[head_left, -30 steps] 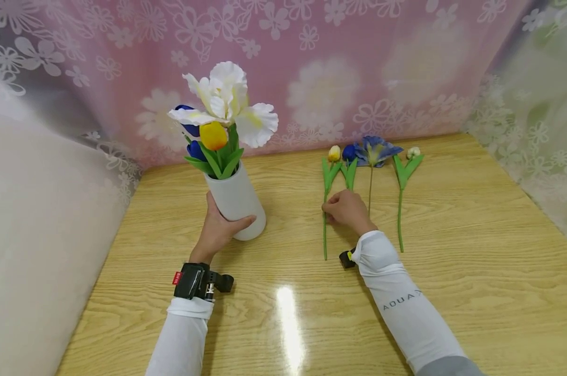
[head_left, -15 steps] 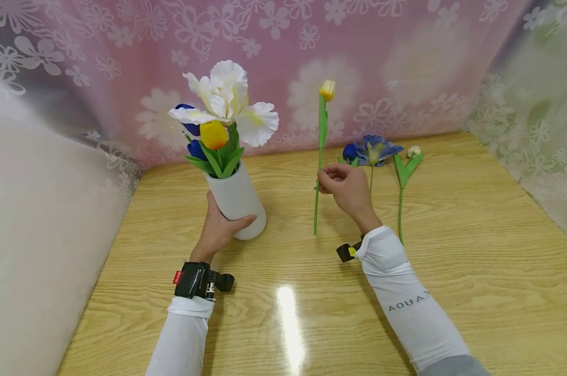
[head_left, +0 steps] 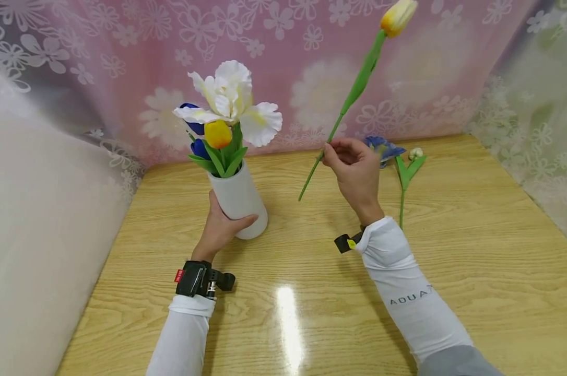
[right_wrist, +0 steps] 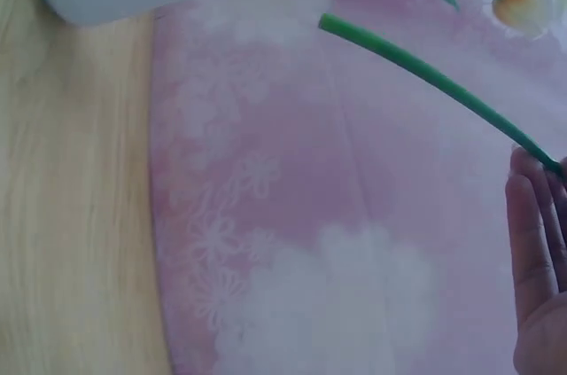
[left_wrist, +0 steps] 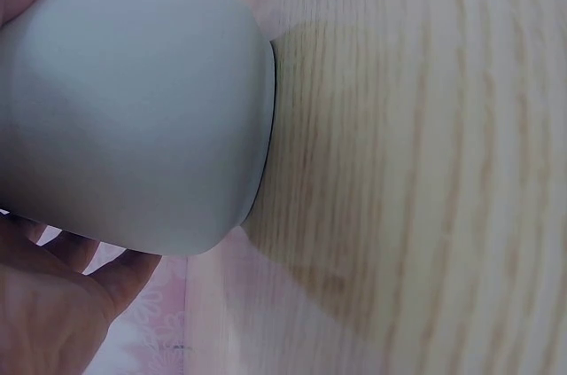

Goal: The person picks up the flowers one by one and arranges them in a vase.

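My right hand pinches one yellow tulip by its slim, smooth green stem, tilted in the air beside the vase. My left hand curls round that smooth, white, rounded vase on the grained wooden table. Four blooms show in it: one ruffled white flower, one orange-yellow tulip, two blue tulips. Past my right hand, one blue flower and one small white flower show.

The left sleeve is white; the right sleeve, also white, carries dark capital letters and a grey upper section. A boxy black wrist unit bears a red tag; the black right wrist camera has a yellow patch.
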The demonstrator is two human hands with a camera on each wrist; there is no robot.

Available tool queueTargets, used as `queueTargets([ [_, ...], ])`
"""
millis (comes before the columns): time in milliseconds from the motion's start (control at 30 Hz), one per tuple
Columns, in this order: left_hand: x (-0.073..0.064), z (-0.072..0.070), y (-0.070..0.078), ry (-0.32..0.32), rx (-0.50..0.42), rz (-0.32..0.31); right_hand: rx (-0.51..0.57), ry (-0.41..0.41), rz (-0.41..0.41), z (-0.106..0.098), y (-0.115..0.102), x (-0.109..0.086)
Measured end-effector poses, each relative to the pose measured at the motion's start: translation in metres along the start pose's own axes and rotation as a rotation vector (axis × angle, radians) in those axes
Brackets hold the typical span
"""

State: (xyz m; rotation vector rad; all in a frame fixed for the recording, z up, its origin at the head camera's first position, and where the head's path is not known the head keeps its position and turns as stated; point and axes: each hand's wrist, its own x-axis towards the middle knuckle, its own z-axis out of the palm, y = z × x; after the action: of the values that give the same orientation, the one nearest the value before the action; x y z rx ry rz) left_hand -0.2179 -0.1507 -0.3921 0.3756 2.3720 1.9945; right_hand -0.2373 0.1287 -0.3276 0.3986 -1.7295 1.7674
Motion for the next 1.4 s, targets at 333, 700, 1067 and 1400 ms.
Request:
queueTargets([
  [333, 0.001, 0.000, 0.000, 0.008, 0.005, 0.006, 0.180, 0.000, -0.218, 0.036, -0.031, 0.009],
  [700, 0.002, 0.002, 0.001, 0.001, 0.014, 0.015, 0.236, 0.000, -0.309, 0.061, -0.058, 0.013],
  [1067, 0.001, 0.000, 0.000, 0.004, 0.014, 0.012, 0.170, -0.033, -0.258, 0.073, -0.051, 0.013],
  [1400, 0.000, 0.000, 0.001, 0.016, 0.027, -0.006, 0.099, -0.168, -0.233, 0.083, -0.043, 0.012],
])
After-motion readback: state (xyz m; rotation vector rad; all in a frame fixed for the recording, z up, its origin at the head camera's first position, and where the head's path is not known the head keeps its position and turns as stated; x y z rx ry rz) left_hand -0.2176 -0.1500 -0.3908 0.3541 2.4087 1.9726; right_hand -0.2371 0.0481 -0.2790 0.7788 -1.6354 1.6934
